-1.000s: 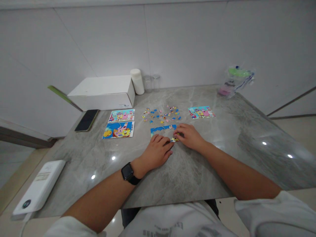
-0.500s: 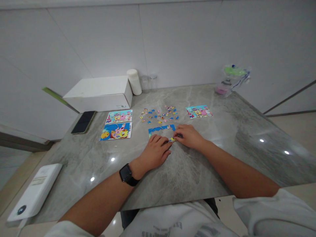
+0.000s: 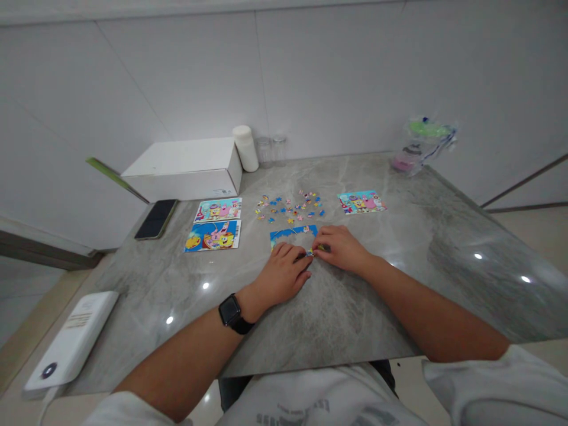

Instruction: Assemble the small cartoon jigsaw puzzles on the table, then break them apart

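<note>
Partial jigsaw puzzle (image 3: 287, 232): probably light, stiff card, joints fragile; take by edges. Right hand (image 3: 339, 245) pinches near right corner; left hand (image 3: 283, 275) covers near side, can't tell grip.

Right of the right hand (image 3: 339, 245), the counter (image 3: 426, 236) offers open passage; loose puzzle pieces (image 3: 290, 220) clutter the far middle, and a white box (image 3: 186, 160) blocks the far left.
</note>
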Motion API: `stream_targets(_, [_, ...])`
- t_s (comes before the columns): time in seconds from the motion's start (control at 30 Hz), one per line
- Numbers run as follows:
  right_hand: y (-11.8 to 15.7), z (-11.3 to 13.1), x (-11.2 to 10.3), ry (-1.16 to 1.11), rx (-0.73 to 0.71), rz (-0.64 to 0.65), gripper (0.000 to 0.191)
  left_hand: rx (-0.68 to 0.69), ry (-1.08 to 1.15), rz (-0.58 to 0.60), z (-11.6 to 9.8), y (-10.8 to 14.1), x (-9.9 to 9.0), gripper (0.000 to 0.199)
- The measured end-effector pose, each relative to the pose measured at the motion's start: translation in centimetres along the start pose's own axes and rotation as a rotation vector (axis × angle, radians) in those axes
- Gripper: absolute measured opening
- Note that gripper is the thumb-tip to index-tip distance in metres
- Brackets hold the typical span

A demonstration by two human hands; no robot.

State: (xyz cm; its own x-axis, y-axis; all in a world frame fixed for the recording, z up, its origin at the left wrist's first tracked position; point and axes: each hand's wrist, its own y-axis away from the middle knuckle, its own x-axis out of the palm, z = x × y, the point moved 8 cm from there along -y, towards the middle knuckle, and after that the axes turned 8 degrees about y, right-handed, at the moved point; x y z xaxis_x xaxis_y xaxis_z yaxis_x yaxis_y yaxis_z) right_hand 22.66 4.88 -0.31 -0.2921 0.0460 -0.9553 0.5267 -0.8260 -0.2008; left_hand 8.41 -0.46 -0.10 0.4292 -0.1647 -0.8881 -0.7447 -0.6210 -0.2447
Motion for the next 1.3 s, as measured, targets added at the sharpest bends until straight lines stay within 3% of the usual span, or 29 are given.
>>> stream_targets(0.4, [-0.1,0.1,0.4,0.002,-0.004,0.051,0.006,-0.007,0.016,0.008,0.0,0.0,-0.2,0.035])
stream_targets(0.87, [-0.1,0.5,0.5,-0.021,-0.058,0.009,0.011,-0.019,0.102,-0.053,0.3,0.0,-0.6,0.033])
stream_targets(1.1, [-0.2,-1.2,-1.0,-0.18,0.04,-0.206,0.013,-0.004,0.15,-0.152,0.2,0.2,-1.9,0.028])
stream_targets(1.3, [0.1,-5.4,-0.9,-0.431,0.301,-0.406,0.02,-0.1,0.223,-0.349,1.6,0.7,-4.2,0.021])
